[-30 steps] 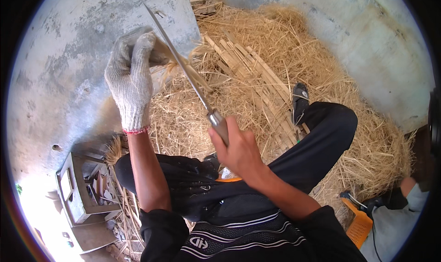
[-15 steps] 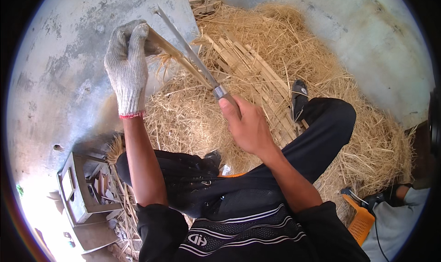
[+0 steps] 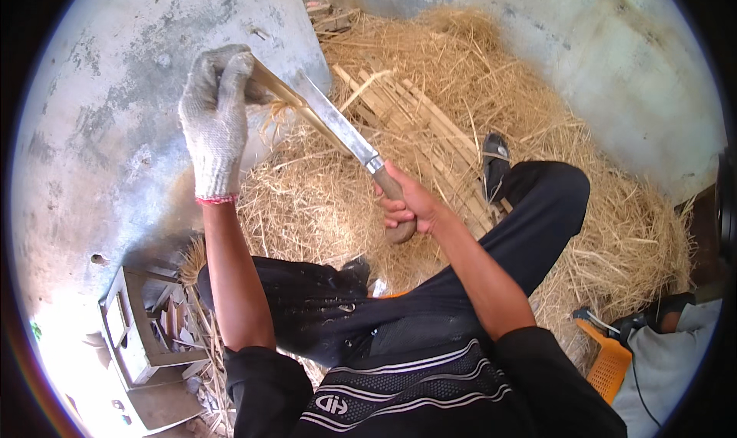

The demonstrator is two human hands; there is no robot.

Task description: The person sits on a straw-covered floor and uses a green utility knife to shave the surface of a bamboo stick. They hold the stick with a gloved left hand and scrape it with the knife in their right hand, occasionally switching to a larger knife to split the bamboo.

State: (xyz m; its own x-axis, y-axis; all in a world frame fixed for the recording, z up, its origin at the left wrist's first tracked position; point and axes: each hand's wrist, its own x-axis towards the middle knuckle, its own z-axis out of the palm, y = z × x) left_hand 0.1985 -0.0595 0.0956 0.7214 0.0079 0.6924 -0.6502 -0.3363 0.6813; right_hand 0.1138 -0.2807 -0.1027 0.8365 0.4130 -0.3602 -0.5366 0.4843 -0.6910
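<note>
My left hand (image 3: pixel 215 123), in a grey-white knit glove with a red cuff edge, is raised and closed around the upper end of a split bamboo strip (image 3: pixel 280 89). The strip slants down to the right, with frayed fibres hanging near the glove. My bare right hand (image 3: pixel 413 204) grips the wooden handle of a long knife (image 3: pixel 342 125). Its metal blade points up and left, along the right side of the strip; whether they touch I cannot tell. A pale thin sliver (image 3: pixel 365 89) shows just right of the blade, over the slats.
Several flat bamboo slats (image 3: pixel 441 131) lie on a wide heap of shavings (image 3: pixel 614 200). Walls (image 3: pixel 115 115) rise behind and at the left. A wooden frame (image 3: pixel 146 357) stands lower left. An orange plastic seat (image 3: pixel 608 365) and another person's grey clothing (image 3: pixel 675 361) are lower right.
My right hand has shifted slightly right and down, drawing the knife back and turning its blade flat toward view. The pale sliver has appeared. My left hand still holds the strip, nearly unmoved.
</note>
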